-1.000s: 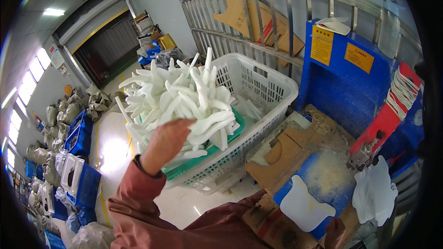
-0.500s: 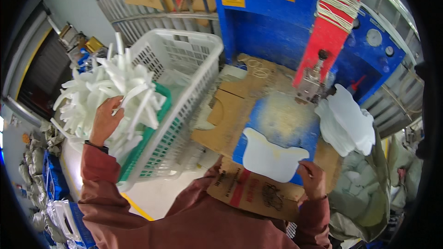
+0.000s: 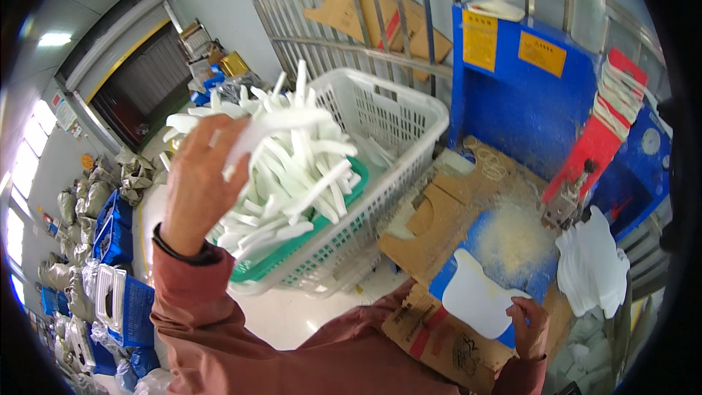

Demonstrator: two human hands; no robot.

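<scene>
My left hand (image 3: 203, 186) is raised over the heap, its fingers closed round one end of a curved white foam-like piece (image 3: 285, 121), blurred by motion. Below lies a big heap of similar white pieces (image 3: 311, 186) in a green basket (image 3: 259, 267), which rests in a white plastic basket (image 3: 420, 128). On the right, my right hand (image 3: 528, 325) has its fingers curled at the right corner of a flat white shaped sheet (image 3: 472, 294), seemingly pinching it. The sheet lies on a blue plate (image 3: 447, 272) strewn with pale dust.
A blue machine (image 3: 534, 99) with a red arm (image 3: 592, 132) and metal head (image 3: 564, 205) stands behind the plate. Stacked white sheets (image 3: 594, 263) hang to its right. Cardboard (image 3: 409, 249) covers the bench. Blue crates (image 3: 130, 311) and sacks stand at far left.
My left hand has risen from the heap, now with a white piece in it. The view has swung left, so the bench sits farther right. My right hand stays at the sheet's corner.
</scene>
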